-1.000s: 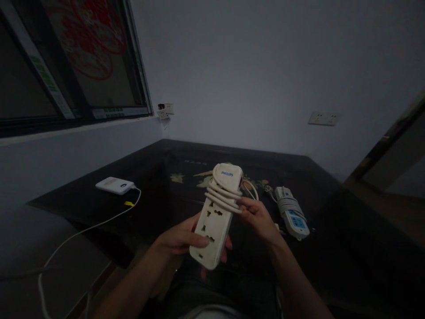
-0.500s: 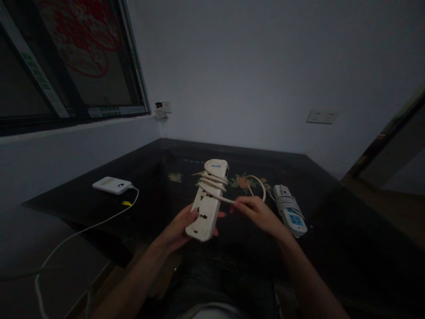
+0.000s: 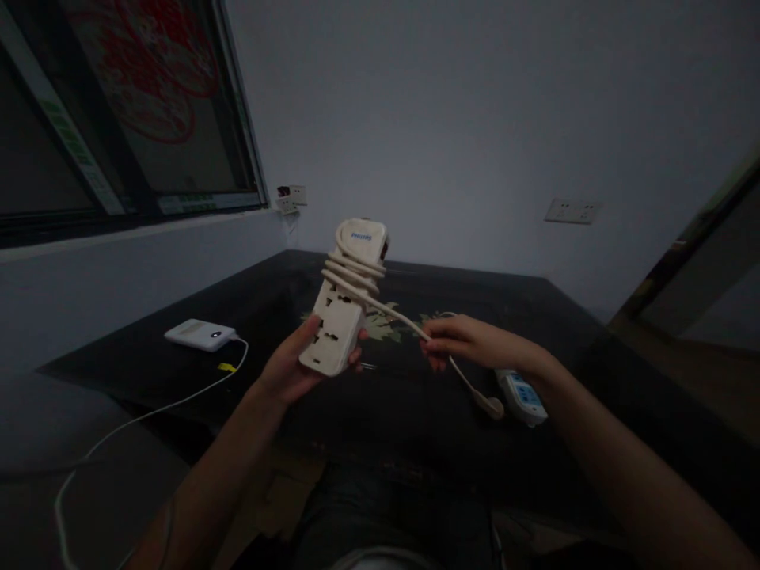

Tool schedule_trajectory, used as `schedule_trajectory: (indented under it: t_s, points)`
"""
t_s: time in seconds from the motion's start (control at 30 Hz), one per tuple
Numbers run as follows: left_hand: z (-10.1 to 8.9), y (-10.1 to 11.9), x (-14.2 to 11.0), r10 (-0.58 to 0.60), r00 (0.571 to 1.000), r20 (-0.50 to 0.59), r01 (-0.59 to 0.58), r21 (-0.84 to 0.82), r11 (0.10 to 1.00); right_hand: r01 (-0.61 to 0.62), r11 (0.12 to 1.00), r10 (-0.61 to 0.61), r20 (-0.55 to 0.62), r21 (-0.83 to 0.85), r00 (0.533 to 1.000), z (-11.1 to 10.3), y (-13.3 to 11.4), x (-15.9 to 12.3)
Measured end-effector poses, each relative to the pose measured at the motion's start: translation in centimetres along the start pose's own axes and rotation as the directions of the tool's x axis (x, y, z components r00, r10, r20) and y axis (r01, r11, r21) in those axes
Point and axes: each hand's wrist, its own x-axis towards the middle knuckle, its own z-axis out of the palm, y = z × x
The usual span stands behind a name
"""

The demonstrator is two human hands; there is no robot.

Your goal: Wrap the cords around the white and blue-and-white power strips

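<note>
My left hand (image 3: 300,356) grips the lower end of a white power strip (image 3: 340,324), thumb on its socket face, and holds it tilted above the table. Several turns of its cord (image 3: 355,273) wrap the upper half, below the blue lettering. From there the cord runs right to my right hand (image 3: 454,339), whose fingers pinch it. Past those fingers the cord hangs down to its plug (image 3: 489,406), just over the dark tabletop. A second power strip (image 3: 522,398) with blue sockets lies on the table, partly hidden behind my right hand and wrist.
On the left of the black table (image 3: 249,301) lies a white power bank (image 3: 200,334) with a thin cable (image 3: 160,408) trailing off the edge. Wall outlets (image 3: 571,210) are at the back right, others (image 3: 289,199) in the left corner by the window.
My left hand has raised the power strip and moved it left. My right hand has drawn the cord out to the right, and the plug now hangs below it.
</note>
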Motion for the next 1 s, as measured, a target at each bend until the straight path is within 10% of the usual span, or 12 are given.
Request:
schedule_trajectory:
  t_s: [0.2,0.47,0.77,1.0]
  points:
    - [3.6,6.4,4.1,0.188,0.979,0.079,-0.199,0.157,0.967,0.021,0.919,-0.158,-0.32,-0.393,0.934,-5.2,-2.9,4.4]
    - [6.3,7.5,5.8,0.206,0.952,0.225,-0.248,0.175,0.953,-0.106,0.805,-0.369,-0.633,-0.583,0.681,-9.7,-4.2,4.8]
    - [8.3,5.7,5.5,0.23,0.851,0.473,-0.316,0.11,0.943,-0.04,0.864,-0.408,-0.744,-0.502,0.53,-7.0,-3.6,4.1]
    - [6.8,2.8,4.5,0.183,0.86,0.476,-0.241,0.063,0.969,-0.088,0.928,-0.276,-0.826,-0.363,0.492,-3.0,-0.4,0.8]
